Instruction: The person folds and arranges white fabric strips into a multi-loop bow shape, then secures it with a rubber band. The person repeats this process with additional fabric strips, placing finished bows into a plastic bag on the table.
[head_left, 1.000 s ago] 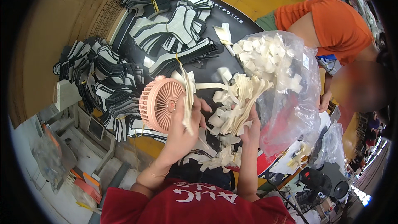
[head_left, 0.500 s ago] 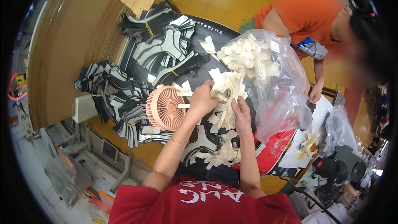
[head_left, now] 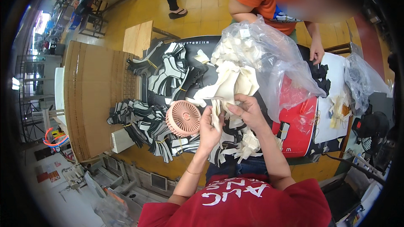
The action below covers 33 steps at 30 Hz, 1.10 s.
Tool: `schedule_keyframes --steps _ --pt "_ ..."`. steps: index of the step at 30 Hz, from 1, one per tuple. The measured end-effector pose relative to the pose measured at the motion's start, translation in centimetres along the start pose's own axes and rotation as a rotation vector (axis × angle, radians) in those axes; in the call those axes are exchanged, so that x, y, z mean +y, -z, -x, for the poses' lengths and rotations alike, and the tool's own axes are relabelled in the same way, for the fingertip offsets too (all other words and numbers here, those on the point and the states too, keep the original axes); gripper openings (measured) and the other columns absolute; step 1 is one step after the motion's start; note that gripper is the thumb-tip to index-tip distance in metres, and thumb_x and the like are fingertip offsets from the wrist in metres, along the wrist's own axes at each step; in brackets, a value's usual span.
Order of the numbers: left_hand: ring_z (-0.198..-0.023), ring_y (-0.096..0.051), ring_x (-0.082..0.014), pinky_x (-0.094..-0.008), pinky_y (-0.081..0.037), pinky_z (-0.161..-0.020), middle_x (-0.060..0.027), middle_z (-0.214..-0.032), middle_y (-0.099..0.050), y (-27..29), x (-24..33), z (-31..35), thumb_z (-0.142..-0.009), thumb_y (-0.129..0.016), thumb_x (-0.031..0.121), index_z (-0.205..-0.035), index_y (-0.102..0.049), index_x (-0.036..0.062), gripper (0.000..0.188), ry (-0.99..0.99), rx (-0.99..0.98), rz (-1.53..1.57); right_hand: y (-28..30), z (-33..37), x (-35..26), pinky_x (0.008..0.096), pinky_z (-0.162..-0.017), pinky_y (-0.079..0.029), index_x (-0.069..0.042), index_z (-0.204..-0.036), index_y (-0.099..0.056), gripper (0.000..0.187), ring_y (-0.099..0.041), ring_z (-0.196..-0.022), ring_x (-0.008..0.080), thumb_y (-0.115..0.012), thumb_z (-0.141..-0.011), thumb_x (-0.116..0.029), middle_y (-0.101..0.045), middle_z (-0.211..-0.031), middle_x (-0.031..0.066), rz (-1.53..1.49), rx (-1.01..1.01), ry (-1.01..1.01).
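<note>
Cream fabric pieces fan out in a loose stack above the dark tabletop, in front of me. My left hand grips the lower ends of some pieces, thumb and fingers closed round them. Close beside it, my right hand pinches the same stack along its lower right side. A pink round fan stands just left of my left hand. More cream pieces lie in a heap near my body, below my right hand. Further off, a clear plastic bag holds many small cream pieces.
Bundles of black and grey cut pieces cover the left side. Behind them stands a large cardboard sheet. Across the table a person in an orange shirt reaches toward black pieces. A red sheet lies at right.
My hands have come closer together and lower on the cream pieces, which now spread upward from them. My head view has shifted, and the person across has moved within it.
</note>
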<state>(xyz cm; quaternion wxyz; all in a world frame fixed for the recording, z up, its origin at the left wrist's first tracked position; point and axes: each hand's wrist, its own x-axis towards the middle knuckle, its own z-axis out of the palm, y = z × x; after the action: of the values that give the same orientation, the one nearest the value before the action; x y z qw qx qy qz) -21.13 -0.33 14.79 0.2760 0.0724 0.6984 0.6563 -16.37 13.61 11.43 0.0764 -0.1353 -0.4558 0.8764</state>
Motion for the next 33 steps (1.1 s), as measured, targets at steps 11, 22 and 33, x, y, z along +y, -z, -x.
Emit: schedule_keyframes --steps 11,22,33 --pt "-0.065 -0.047 -0.0033 -0.0193 -0.042 -0.059 -0.0072 -0.102 -0.060 2.1 4.3 3.5 -0.092 -0.056 0.010 -0.103 -0.054 0.0012 0.014 0.010 0.081 0.052 -0.3 3.8 -6.2 0.0236 -0.082 -0.049 0.001 -0.111 -0.062 0.025 -0.063 -0.089 0.0091 -0.063 -0.087 -0.005 -0.068 -0.100 0.0055 -0.248 0.016 0.057" --pt "-0.056 -0.038 -0.0037 -0.0207 -0.035 -0.050 0.0030 -0.080 -0.054 3.7 5.7 1.3 -0.093 -0.062 0.025 -0.109 -0.052 0.0033 0.029 -0.103 0.061 0.028 -2.9 10.5 -8.2 0.0230 -0.071 -0.049 0.004 -0.103 -0.063 0.024 -0.061 -0.081 0.0086 -0.069 -0.082 -0.006 -0.067 -0.093 0.0045 0.281 0.132 0.264" --pt "-0.072 -0.049 -0.0065 -0.0241 -0.042 -0.062 -0.0006 -0.084 -0.058 5.1 4.9 4.3 -0.093 -0.061 0.020 -0.103 -0.059 -0.0010 0.024 -0.195 -0.040 -0.094 -6.3 16.9 -9.9 0.0345 -0.073 -0.050 0.001 -0.108 -0.063 0.042 -0.062 -0.085 0.0188 -0.076 -0.076 -0.023 -0.065 -0.098 0.0110 0.401 0.048 0.167"
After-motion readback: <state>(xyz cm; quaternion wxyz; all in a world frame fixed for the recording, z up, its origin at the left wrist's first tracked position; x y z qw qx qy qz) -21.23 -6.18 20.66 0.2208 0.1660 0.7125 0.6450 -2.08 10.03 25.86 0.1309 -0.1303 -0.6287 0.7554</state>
